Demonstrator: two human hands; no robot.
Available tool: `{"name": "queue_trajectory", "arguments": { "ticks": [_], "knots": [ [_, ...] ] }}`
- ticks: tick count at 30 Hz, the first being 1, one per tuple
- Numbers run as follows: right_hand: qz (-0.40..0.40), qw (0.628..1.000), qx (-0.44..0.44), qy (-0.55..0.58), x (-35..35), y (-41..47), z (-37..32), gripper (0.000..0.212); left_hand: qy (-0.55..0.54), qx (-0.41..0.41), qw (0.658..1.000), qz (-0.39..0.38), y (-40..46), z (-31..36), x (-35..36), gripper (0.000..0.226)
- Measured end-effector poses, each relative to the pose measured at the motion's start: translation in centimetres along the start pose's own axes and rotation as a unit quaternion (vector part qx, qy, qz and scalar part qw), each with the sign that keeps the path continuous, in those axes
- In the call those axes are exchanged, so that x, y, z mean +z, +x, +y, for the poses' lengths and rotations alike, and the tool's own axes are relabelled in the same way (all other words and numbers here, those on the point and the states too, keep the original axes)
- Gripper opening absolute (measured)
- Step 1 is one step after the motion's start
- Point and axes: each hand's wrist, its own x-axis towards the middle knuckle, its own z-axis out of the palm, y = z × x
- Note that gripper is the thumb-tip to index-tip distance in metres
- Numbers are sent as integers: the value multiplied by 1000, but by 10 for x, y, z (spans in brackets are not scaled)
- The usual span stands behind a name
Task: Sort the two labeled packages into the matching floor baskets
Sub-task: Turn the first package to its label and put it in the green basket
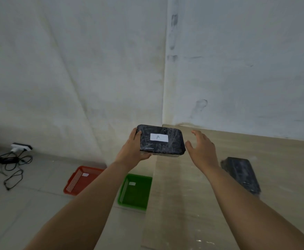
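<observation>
Both forearms stretch up from the bottom edge, bare, reaching out over the near end of the pale wooden tabletop [192,204]. Left hand [132,148] grips the black wrapped package [161,140] at its left short end, thumb over the top and fingers curled beneath, holding it up above the tabletop's far left corner. Its long axis runs left to right across the view, top face turned to the camera, and the white label [158,137] on it reads a handwritten "A", upright. Right hand [200,149] sits just beside the package's right end, fingers spread wide and holding nothing; whether a fingertip touches the wrap is hard to tell. Well to the right, a second black package [241,175] lies flat on the tabletop, long axis running away from the camera and slanting left at its far end, blurred, no label readable. Down on the tiled floor [30,204], left of the tabletop's edge, sit the red basket [83,179] and, to its right, the green basket [135,192], each with a small white tag inside, the writing too small to read. Far left, a white power strip [21,147] and tangled black cables [12,168] lie by the wall.
</observation>
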Motion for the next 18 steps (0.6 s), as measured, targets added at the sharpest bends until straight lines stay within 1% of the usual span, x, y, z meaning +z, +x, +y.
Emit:
{"name": "queue_trajectory", "arguments": {
  "ticks": [5, 14, 18],
  "knots": [
    [-12, 1000, 11, -10, 47, 13, -45, 42, 9, -2, 1000, -19, 14, -65, -24, 92],
    [11, 998, 68, -6, 149, 9, -137, 42, 8, 15, 997, -72, 32, -200, -76, 93],
    [11, 996, 91, -1, 184, 3, -167, 41, -3, 17, 995, -95, 32, -245, -86, 94]
  ]
}}
